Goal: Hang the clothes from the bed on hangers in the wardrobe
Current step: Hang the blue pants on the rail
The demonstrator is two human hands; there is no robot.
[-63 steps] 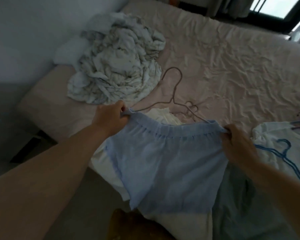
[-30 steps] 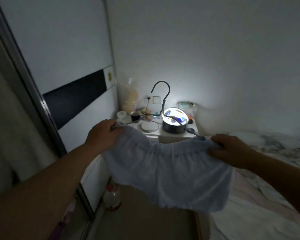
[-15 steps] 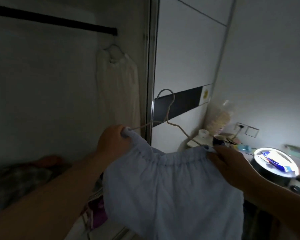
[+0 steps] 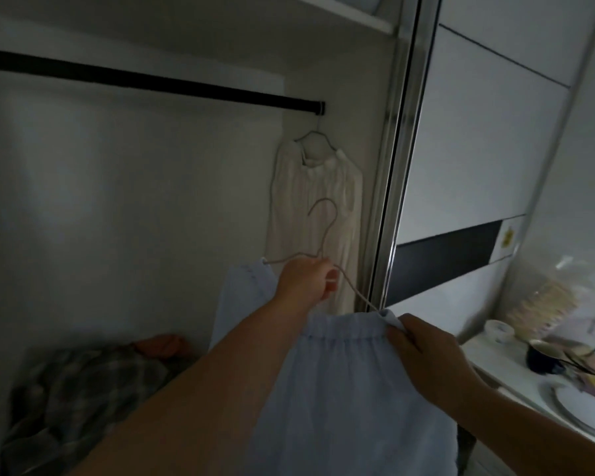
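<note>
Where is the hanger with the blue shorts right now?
In the head view's centre, the hanger is held up by the left hand inside the wardrobe, below the rail, in front of the hung white garment.

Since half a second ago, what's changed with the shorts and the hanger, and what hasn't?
The left hand let go of the waistband corner and now grips the hanger at its neck, lifting it toward the black rail. That corner of the light blue shorts now sits on the hanger's arm. Unchanged: the right hand pinches the other corner, and the white garment hangs at the rail's end.
</note>
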